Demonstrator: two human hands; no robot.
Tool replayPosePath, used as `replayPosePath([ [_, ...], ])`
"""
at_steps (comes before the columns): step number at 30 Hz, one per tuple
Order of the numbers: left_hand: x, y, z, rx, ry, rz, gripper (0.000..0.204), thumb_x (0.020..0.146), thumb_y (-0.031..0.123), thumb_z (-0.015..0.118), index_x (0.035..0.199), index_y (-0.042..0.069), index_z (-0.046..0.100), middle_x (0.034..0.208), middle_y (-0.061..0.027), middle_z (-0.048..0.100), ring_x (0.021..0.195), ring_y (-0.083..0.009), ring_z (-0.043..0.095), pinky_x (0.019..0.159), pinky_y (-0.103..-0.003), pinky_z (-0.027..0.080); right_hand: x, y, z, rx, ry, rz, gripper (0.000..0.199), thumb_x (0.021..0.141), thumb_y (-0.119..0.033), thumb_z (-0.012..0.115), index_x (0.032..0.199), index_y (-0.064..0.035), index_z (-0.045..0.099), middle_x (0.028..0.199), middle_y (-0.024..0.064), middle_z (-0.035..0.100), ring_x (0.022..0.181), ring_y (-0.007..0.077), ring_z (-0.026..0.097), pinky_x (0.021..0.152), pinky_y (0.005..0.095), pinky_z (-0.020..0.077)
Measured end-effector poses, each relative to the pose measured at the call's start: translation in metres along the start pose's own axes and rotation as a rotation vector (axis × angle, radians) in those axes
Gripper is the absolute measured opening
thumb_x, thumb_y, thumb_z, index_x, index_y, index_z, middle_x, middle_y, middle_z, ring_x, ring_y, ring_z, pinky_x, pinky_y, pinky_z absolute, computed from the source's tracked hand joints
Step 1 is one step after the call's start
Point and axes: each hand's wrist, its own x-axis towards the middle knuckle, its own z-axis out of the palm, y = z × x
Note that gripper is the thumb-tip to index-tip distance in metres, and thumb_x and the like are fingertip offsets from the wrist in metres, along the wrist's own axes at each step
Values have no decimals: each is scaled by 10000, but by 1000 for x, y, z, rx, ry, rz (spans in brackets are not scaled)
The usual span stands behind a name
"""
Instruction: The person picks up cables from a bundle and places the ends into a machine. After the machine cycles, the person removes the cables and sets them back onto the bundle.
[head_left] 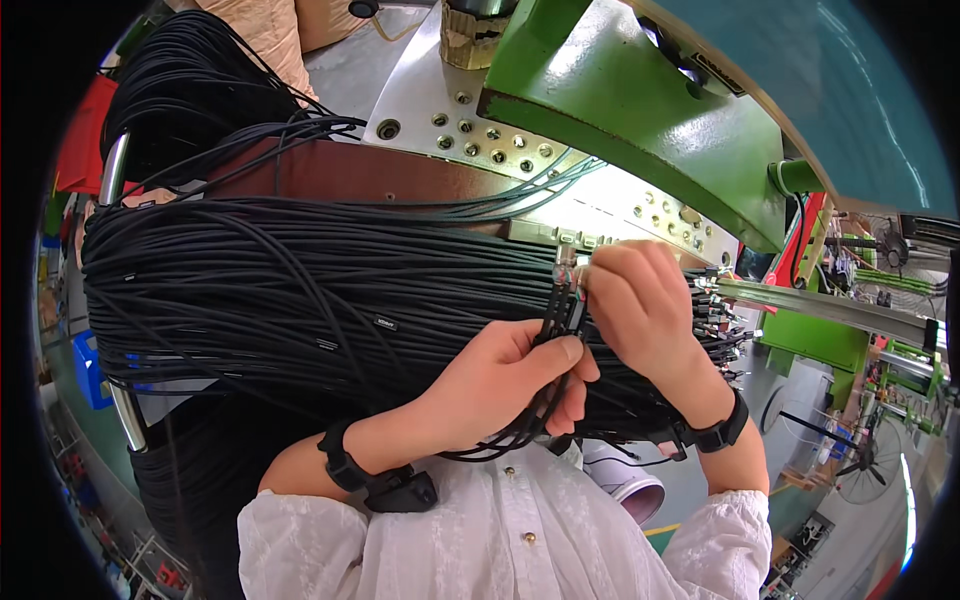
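A small bunch of black cables (552,318) stands upright in my left hand (490,385), thumb pressed over them and fingers wrapped behind. Metal connectors (565,262) with a little coloured wire show at their upper ends. At those ends, my right hand (645,300) is curled closed, thumb and forefinger pinching one cable's tip; its fingers partly hide the tip. The lower parts of the held cables loop down in front of my shirt. Behind both hands lies a thick bundle of black cables (280,275), stretching across from the left.
A green machine (640,110) stands over a metal plate with bolt holes (480,140). Thin green cables reach the lit work spot. More coiled black cables (190,75) hang at the upper left over a metal rail (117,170). Exposed cable ends (715,315) stick out right. A white bucket (625,485) stands below.
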Motion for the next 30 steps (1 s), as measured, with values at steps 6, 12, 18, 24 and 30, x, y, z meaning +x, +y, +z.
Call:
replayPosePath([
  [6, 0, 2, 1, 124, 302, 216, 389, 1063, 241, 384, 1341, -11, 483, 758, -21, 564, 634, -81, 503, 600, -218, 423, 0, 11, 15, 264, 67, 406, 203, 761, 68, 662, 924, -47, 624, 926, 113, 650, 805, 306, 646, 697, 361, 527],
  [12, 8, 1, 1, -191, 198, 192, 244, 1048, 295, 445, 1137, 96, 555, 647, 58, 364, 520, -20, 258, 459, -200, 202, 8, 12, 14, 251, -270, 387, 199, 742, 42, 621, 921, -43, 600, 896, 102, 629, 789, 324, 640, 684, 392, 529],
  [18, 13, 4, 5, -193, 272, 135, 276, 1045, 300, 443, 988, 56, 559, 614, 38, 423, 481, -40, 303, 439, -208, 237, 14, 5, 6, 138, -104, 231, 249, 702, -36, 640, 949, -34, 613, 946, 98, 614, 794, 306, 627, 689, 383, 517],
  [24, 15, 14, 6, 6, 125, 62, 292, 1018, 273, 484, 878, 30, 565, 611, -34, 557, 499, -93, 517, 446, -249, 379, 6, -1, -5, -89, 94, -56, 294, 666, -171, 685, 920, -40, 621, 891, 51, 586, 797, 219, 606, 690, 345, 496],
  [30, 20, 21, -1, 496, 186, 170, 284, 975, 229, 511, 836, -4, 596, 599, -106, 630, 505, -244, 614, 508, -346, 496, 5, -2, -4, -229, 102, -41, 244, 701, -196, 692, 900, -72, 625, 912, 45, 608, 820, 201, 614, 680, 340, 463],
])
